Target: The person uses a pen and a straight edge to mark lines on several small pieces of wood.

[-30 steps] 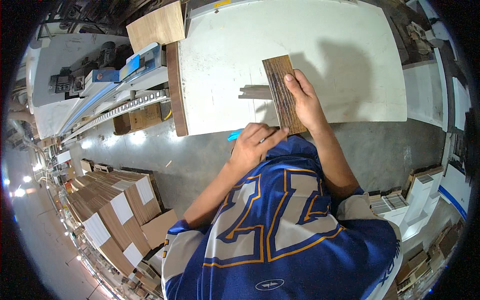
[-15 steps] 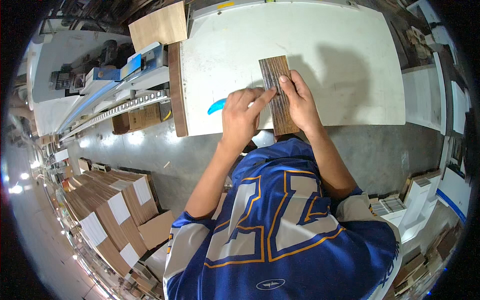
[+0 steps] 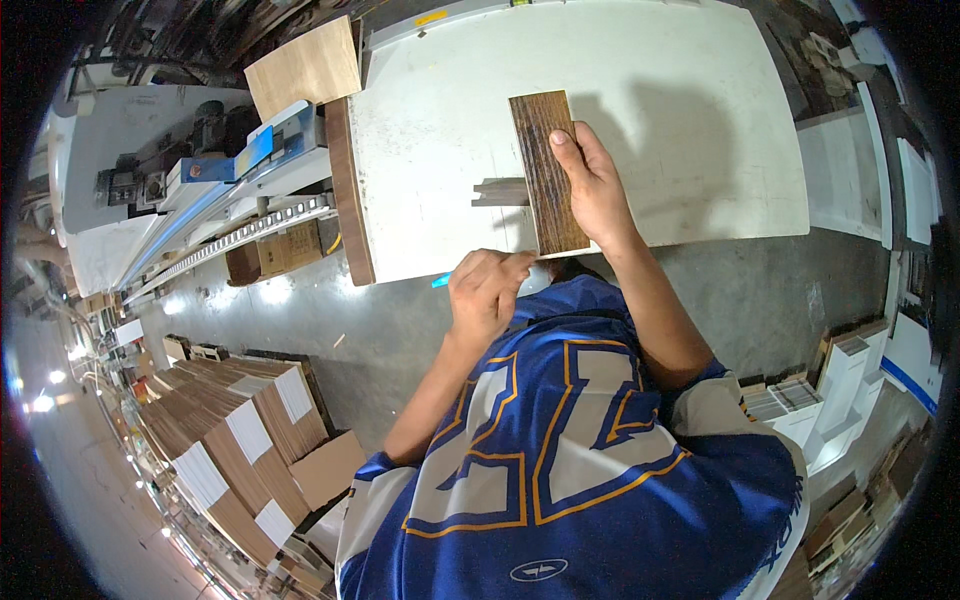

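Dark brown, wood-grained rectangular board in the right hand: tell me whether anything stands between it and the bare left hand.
Nothing visible does. The left hand has its fingertips close by the lower end of the board; whether they touch is unclear. The narrow grey-brown strips show farther up, at the board's left edge.

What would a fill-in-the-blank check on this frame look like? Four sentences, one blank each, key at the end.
1. The brown board is held in the person's ____ hand.
2. The small object jutting out beside the left hand is coloured ____.
3. The worktable top is coloured ____.
4. A pale wood panel is by the worktable's far ____ corner.

Missing words: right; blue; white; left.
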### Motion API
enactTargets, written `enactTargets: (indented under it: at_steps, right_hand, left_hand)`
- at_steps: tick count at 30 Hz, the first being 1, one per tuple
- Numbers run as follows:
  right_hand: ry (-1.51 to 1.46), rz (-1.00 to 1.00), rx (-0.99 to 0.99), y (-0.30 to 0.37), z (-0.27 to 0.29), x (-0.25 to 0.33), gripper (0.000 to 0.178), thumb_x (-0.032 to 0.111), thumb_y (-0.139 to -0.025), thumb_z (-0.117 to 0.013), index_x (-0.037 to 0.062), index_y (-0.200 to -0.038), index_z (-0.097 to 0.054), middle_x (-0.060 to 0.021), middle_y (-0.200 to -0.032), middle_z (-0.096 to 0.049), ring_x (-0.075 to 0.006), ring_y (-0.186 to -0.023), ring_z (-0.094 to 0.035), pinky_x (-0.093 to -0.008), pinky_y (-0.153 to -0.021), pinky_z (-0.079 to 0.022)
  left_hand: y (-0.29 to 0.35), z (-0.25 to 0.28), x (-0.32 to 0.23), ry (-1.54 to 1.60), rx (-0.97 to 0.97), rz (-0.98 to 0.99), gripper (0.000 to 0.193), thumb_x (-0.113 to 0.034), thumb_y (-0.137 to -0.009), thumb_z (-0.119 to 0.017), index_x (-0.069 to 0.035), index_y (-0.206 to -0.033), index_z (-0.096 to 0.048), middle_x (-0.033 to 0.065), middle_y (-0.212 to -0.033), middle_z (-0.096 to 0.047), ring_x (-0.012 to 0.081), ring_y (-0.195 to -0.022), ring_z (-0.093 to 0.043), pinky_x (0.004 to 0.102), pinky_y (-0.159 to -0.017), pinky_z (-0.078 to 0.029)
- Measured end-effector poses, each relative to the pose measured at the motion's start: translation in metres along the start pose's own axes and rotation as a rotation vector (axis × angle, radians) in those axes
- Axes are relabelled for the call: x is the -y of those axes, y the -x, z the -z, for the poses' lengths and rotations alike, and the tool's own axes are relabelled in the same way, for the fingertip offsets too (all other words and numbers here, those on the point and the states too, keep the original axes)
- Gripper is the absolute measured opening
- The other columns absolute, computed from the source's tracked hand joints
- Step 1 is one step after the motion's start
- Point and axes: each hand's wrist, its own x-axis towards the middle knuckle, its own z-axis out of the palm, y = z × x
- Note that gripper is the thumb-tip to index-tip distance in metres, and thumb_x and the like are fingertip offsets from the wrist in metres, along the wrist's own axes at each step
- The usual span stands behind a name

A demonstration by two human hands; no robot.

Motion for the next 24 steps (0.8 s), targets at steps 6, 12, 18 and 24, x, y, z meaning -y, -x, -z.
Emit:
enactTargets:
  at_steps: [6,12,18,24]
  right_hand:
    - [0.01,0.041,0.005,0.004,-0.01,0.002,0.044,0.045,-0.109,-0.051,0.0023,-0.1,-0.055,-0.0023,-0.076,-0.05,-0.0109,-0.072,-0.045,-0.0296,-0.068,-0.043]
    - [0.059,0.031,0.034,0.011,-0.018,0.006,0.04,0.04,-0.11,-0.051,0.0015,-0.1,-0.052,-0.0047,-0.075,-0.052,-0.0121,-0.073,-0.048,-0.0316,-0.067,-0.044]
    - [0.102,-0.005,0.214,0.023,-0.023,0.006,0.038,0.039,-0.109,-0.053,0.0009,-0.109,-0.056,-0.0115,-0.082,-0.059,-0.0161,-0.075,-0.055,-0.0339,-0.071,-0.048]
    - [0.232,-0.07,0.393,0.023,-0.014,-0.005,0.041,0.039,-0.107,-0.056,-0.0007,-0.116,-0.058,-0.0161,-0.09,-0.065,-0.0211,-0.079,-0.06,-0.0362,-0.073,-0.049]
  left_hand:
    - [-0.004,-0.001,-0.004,-0.013,-0.067,0.202,0.006,-0.009,-0.091,-0.072,-0.004,-0.091,-0.068,0.0096,-0.076,-0.067,0.0272,-0.062,-0.06,0.0379,-0.059,-0.049]
    - [-0.02,0.002,-0.005,-0.134,-0.072,0.14,0.008,-0.009,-0.09,-0.073,-0.005,-0.089,-0.066,0.0103,-0.076,-0.067,0.0292,-0.064,-0.062,0.04,-0.061,-0.049]
    - [-0.055,0.013,0.01,-0.252,-0.203,0.229,0.01,-0.008,-0.091,-0.073,-0.003,-0.087,-0.066,0.013,-0.079,-0.066,0.0317,-0.068,-0.063,0.0416,-0.062,-0.05]
    - [-0.088,0.023,0.063,-0.193,-0.231,0.399,0.016,-0.017,-0.101,-0.064,-0.004,-0.091,-0.067,0.0115,-0.075,-0.068,0.0253,-0.062,-0.064,0.0377,-0.058,-0.049]
